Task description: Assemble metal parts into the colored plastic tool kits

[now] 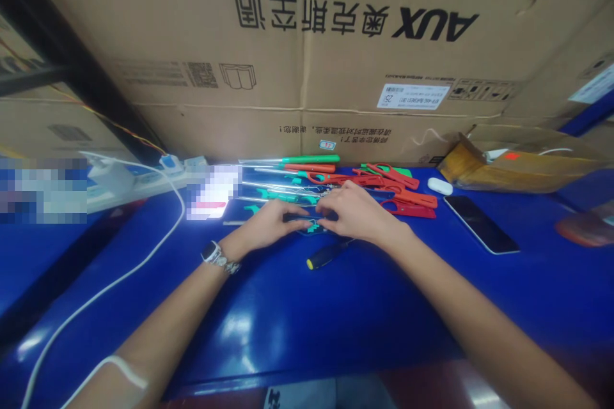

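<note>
My left hand (pixel 274 225) is closed, with thumb and fingers pinching the left end of a dark lighter casing (pixel 302 220). From the other side my right hand (pixel 352 212) has its fingertips pressed together on the same casing. Small green parts (pixel 313 227) and a thin wire show between the hands; the fingers hide the rest. Just below lies a screwdriver (pixel 319 261) with a dark handle and yellow end. Behind the hands are several long-nosed lighters with metal tubes, including a green lighter handle (pixel 314 159), plus red casing pieces (pixel 410 208).
A lit, blurred phone screen (pixel 214 192) lies left of the lighters. Farther left, a white cable (pixel 144 262) runs from a power strip (pixel 192 169). At right are a black phone (pixel 481 225), a white earbud case (pixel 440 186) and an open box (pixel 527 163). Cardboard (pixel 192 6) stands behind.
</note>
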Action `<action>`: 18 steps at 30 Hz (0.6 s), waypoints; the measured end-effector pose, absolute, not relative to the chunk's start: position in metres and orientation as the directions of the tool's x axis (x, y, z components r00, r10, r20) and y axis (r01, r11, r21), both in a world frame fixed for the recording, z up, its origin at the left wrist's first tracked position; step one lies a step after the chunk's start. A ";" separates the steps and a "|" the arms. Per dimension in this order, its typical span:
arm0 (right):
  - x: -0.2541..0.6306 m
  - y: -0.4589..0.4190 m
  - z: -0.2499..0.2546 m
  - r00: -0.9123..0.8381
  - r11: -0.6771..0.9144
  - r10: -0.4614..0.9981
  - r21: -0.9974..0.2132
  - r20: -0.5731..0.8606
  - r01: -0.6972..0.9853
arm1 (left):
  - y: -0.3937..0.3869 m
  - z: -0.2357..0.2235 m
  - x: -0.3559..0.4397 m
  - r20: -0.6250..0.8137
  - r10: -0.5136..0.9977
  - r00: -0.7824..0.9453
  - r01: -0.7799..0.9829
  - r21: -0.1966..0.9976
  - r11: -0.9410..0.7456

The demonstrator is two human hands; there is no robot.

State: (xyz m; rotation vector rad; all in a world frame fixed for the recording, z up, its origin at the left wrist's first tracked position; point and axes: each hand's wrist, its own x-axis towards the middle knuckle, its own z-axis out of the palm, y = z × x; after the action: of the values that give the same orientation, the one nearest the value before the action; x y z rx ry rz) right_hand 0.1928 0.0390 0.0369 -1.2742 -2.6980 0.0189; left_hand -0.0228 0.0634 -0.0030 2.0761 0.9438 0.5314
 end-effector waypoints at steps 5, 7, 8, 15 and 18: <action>0.187 0.040 0.038 -0.647 0.650 0.755 0.011 0.106 0.760 | 0.061 0.000 -0.022 0.074 0.763 0.642 0.428 0.792 -0.436; 0.187 0.041 0.037 -0.685 0.687 0.720 0.024 0.111 0.726 | 0.062 0.000 -0.023 0.079 0.764 0.640 0.425 0.793 -0.437; 0.188 0.042 0.036 -0.705 0.706 0.701 0.035 0.112 0.708 | 0.062 -0.001 -0.023 0.079 0.765 0.640 0.426 0.792 -0.438; 0.196 0.046 0.028 -0.730 0.748 0.656 -0.037 0.191 0.663 | 0.063 -0.005 -0.023 0.114 0.747 0.655 0.385 0.800 -0.460; 0.195 0.042 0.028 -0.718 0.741 0.663 -0.047 0.212 0.670 | 0.063 -0.006 -0.023 0.116 0.762 0.637 0.362 0.828 -0.429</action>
State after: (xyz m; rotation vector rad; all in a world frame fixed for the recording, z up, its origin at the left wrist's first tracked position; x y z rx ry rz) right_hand 0.1950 0.0415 0.0276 -1.0587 -2.7266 -0.0493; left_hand -0.0232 0.0635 -0.0058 2.0397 0.8767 0.6206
